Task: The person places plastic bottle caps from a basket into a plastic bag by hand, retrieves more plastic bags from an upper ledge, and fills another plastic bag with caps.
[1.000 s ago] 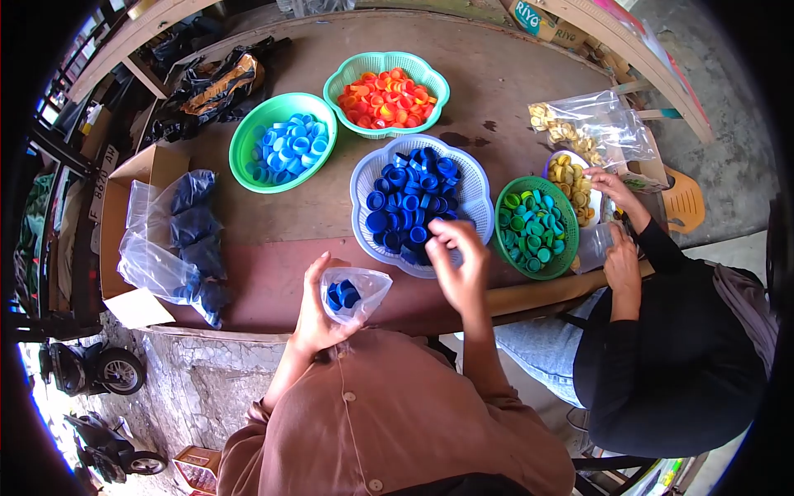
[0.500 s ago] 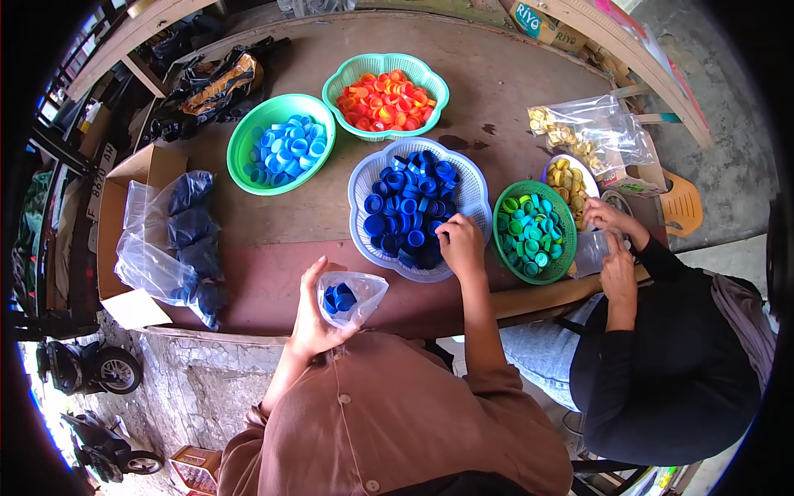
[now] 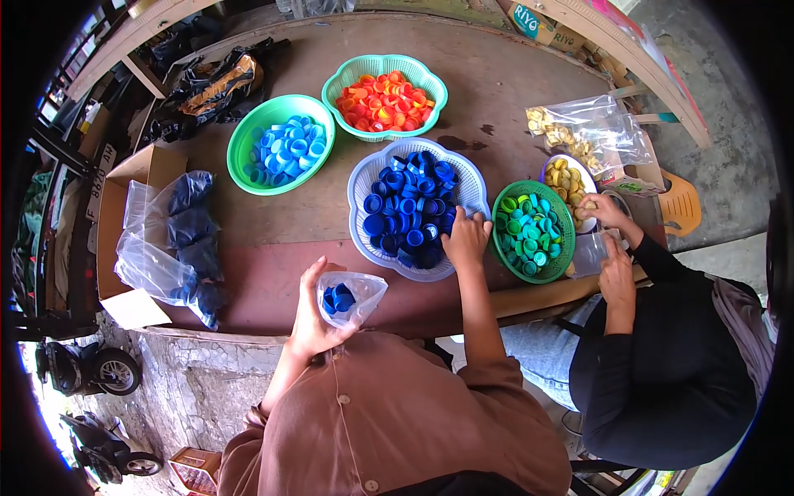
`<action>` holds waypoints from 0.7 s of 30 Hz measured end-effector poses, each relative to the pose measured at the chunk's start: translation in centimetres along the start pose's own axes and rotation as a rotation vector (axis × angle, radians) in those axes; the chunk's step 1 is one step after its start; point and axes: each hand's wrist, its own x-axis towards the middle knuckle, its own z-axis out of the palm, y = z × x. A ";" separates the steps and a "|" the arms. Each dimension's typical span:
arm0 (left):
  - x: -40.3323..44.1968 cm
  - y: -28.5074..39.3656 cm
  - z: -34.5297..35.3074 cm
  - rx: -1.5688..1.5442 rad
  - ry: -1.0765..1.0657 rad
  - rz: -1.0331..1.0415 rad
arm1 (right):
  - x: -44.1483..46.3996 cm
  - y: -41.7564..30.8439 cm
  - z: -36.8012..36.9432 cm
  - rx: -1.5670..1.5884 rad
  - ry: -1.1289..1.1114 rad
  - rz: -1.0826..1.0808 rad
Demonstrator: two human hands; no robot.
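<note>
1. Head view, landmark: the pale basket (image 3: 470, 178) stands on the table (image 3: 273, 227), with dark blue caps (image 3: 404, 201) heaped inside it.
2. Head view, near and left of that basket: the left hand (image 3: 314, 311) grips a clear plastic bag (image 3: 370, 291), its mouth spread and a few blue caps (image 3: 338, 298) showing in it. The film looks thin, limp and probably slick; a hold around the side near the mouth should keep it from folding shut.
3. Head view, at the right inner side of the basket: the right hand (image 3: 468, 240) has its fingers bent down at the caps' edge; I cannot tell whether they pinch one.
4. Head view, in the basket: the caps look like light, stiff, smooth plastic, hard to break but apt to slip or roll. Thumb and fingertip across the rim, or over the outer wall, should suit best.
</note>
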 end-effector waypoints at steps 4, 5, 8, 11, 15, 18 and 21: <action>-0.3 -0.3 -0.2 -0.031 0.030 -0.012 | -0.3 0.3 -0.7 0.179 0.057 0.028; -0.3 -0.3 -0.2 -0.030 0.032 -0.013 | -0.6 0.5 -1.3 0.315 0.060 0.009; -0.2 -0.4 0.0 -0.023 0.020 -0.011 | -1.5 0.7 -1.7 0.407 0.136 -0.057; 0.0 -0.2 0.1 -0.036 -0.001 0.008 | -2.2 0.3 -3.2 1.555 -0.299 0.354; 0.0 0.0 0.0 -0.015 -0.008 -0.007 | -3.3 -0.4 -3.8 1.948 -0.284 0.420; -0.1 0.0 -0.2 0.027 -0.006 -0.016 | -3.7 -0.5 -4.0 1.958 -0.251 0.292; 0.0 0.0 0.0 0.050 -0.009 -0.021 | -4.0 -1.2 -4.9 1.914 -0.219 0.170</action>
